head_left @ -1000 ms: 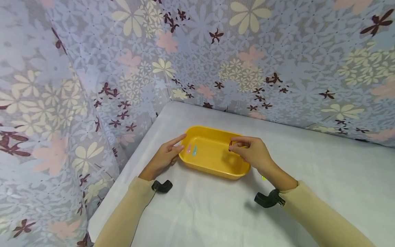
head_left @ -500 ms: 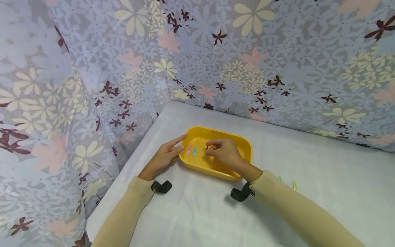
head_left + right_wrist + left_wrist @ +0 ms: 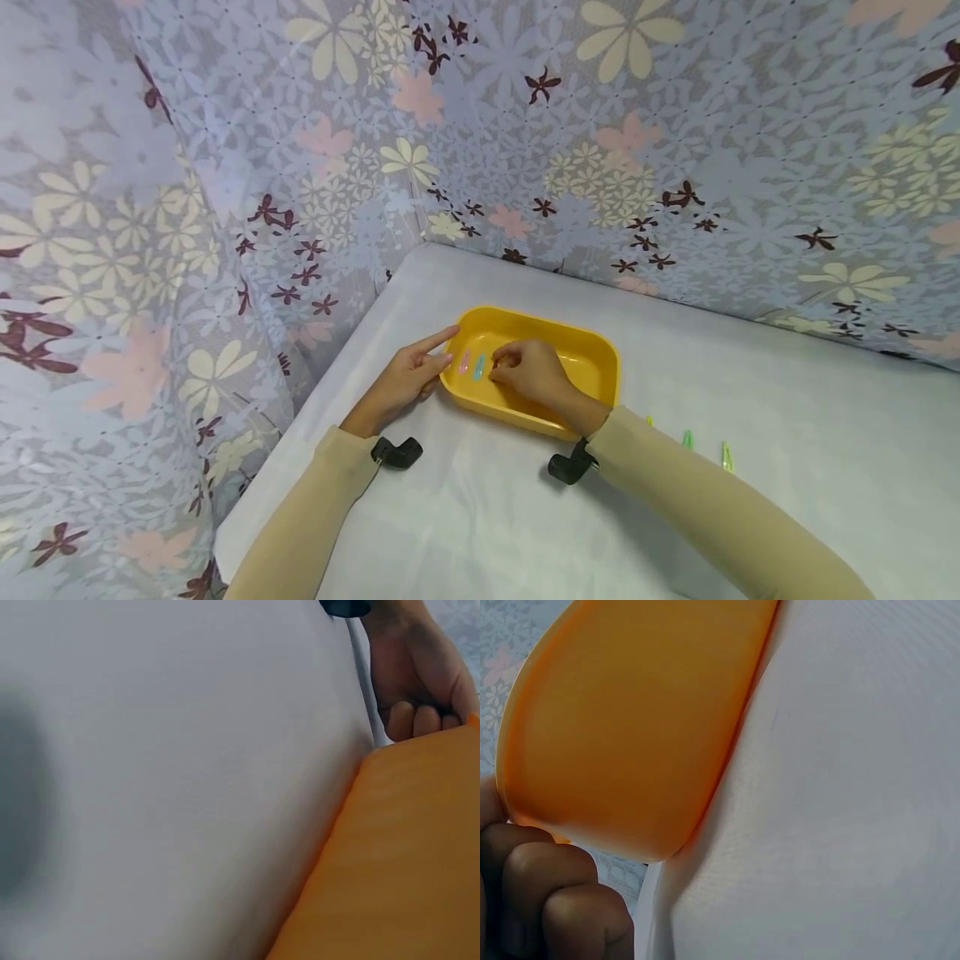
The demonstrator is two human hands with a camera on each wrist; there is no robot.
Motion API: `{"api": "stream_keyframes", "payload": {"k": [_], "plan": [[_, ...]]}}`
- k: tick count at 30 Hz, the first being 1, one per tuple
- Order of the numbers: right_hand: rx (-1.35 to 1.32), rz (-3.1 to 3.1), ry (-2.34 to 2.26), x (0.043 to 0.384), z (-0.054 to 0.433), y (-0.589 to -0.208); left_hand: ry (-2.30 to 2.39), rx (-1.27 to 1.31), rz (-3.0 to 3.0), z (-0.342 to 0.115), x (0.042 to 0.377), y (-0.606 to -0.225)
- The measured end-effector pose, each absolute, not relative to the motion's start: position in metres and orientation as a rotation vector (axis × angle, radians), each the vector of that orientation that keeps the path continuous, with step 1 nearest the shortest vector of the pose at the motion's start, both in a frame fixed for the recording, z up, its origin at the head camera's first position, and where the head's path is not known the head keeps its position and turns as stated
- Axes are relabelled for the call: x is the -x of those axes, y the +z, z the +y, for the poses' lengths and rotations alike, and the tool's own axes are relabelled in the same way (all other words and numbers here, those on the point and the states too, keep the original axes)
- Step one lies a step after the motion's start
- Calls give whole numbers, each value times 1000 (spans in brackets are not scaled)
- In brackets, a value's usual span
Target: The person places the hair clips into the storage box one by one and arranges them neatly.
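A yellow plastic tray sits on the white-covered table. At its left end my left hand holds the rim with thumb and forefinger; the left wrist view shows its other fingers curled below the tray's end. My right hand is low inside the tray, pinching a dark red hair clip mostly hidden by the fingertips. Just left of it, a teal hair clip and a pink hair clip lie side by side on the tray floor. The right wrist view catches only the tray's outer wall.
Right of the tray, partly behind my right sleeve, lie a green hair clip, a yellow-green hair clip and a bit of a yellow one. Flowered cloth hangs behind and left of the table.
My right hand has carried the dark red clip leftward across the tray and lowered it beside the teal clip. The clips right of the tray have come into sight. My left hand stays at the rim.
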State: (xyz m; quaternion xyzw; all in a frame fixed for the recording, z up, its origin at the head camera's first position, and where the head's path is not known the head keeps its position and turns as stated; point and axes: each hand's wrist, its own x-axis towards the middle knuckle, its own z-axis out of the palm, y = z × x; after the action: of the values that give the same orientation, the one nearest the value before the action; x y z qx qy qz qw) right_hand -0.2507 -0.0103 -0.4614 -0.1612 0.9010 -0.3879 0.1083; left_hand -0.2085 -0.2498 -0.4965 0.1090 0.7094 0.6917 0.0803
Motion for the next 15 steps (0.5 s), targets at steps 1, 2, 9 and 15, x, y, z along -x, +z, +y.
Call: {"api": "stream_keyframes", "payload": {"k": [1, 2, 9, 15], "plan": [[482, 2656, -1129, 250, -9, -461, 2068, -327, 2119, -249, 209, -496], [488, 2657, -1119, 250, -8, -461, 2065, -328, 2117, -248, 210, -496], [521, 2689, -1098, 247, -1, -463, 2025, -325, 2140, -243, 212, -492], [562, 2711, -1302, 240, 3, -443, 2049, -292, 2145, -247, 208, -494]]}}
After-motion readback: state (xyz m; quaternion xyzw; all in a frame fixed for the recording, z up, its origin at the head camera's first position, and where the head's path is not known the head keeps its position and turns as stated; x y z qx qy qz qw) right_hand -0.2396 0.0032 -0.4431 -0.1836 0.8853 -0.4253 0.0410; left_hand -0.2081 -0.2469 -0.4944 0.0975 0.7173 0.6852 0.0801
